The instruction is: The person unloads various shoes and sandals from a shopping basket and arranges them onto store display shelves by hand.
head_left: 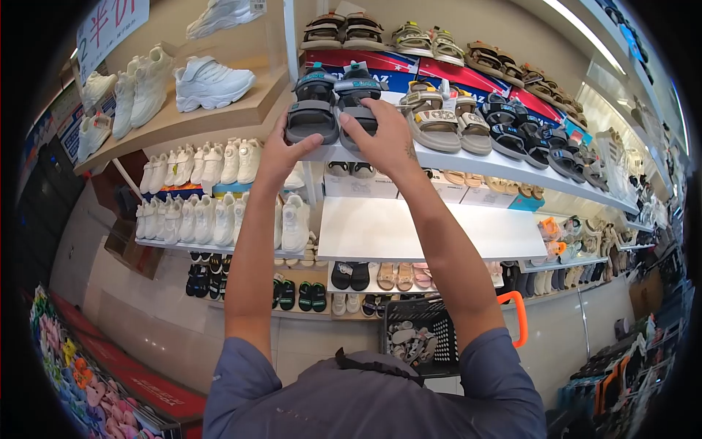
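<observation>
A pair of dark grey sandals stands side by side at the left end of the white upper shelf (439, 155), toes toward me. My left hand (287, 148) is closed around the outer side of the left sandal (313, 117), with its thumb at the front edge of the sole. On the other side, my right hand (382, 133) grips the right sandal (358, 110), its thumb across the toe end. The fingers behind the sandals are partly hidden. Just right of my right hand sits a pair of beige sandals (436, 121).
Black sandals (512, 124) continue along the shelf. White sneakers (212, 84) stand on a wooden shelf at left, with rows of white shoes (197, 212) below. A black basket (420, 333) with an orange handle (521, 318) is on the floor. Colourful footwear (88, 373) fills a bin lower left.
</observation>
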Available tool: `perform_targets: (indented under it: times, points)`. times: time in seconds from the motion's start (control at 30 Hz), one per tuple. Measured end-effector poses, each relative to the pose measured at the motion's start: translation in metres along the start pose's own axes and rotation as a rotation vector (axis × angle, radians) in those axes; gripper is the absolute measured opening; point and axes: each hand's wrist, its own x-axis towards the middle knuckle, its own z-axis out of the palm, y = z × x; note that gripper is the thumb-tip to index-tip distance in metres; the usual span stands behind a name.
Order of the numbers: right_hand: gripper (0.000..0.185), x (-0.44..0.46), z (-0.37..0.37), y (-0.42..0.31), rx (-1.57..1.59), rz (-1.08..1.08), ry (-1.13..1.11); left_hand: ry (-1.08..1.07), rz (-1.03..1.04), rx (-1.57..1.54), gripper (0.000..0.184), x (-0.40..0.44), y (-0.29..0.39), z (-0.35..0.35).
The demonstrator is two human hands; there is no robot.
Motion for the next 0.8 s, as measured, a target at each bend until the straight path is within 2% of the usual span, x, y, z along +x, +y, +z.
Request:
perform_targets:
  times: [0.2,0.53,0.8]
  points:
    - [0.067,0.011,0.004,0.003,-0.018,0.051,-0.005,0.062,0.034,-0.051,0.081,-0.001,-0.003,0.005]
    - [0.067,0.015,0.007,0.004,-0.017,0.094,0.016,0.024,0.015,-0.089,0.077,0.002,-0.001,-0.003]
    - [0.063,0.009,0.011,0.004,-0.022,0.067,0.170,-0.018,0.015,-0.006,0.080,0.004,-0.002,-0.011]
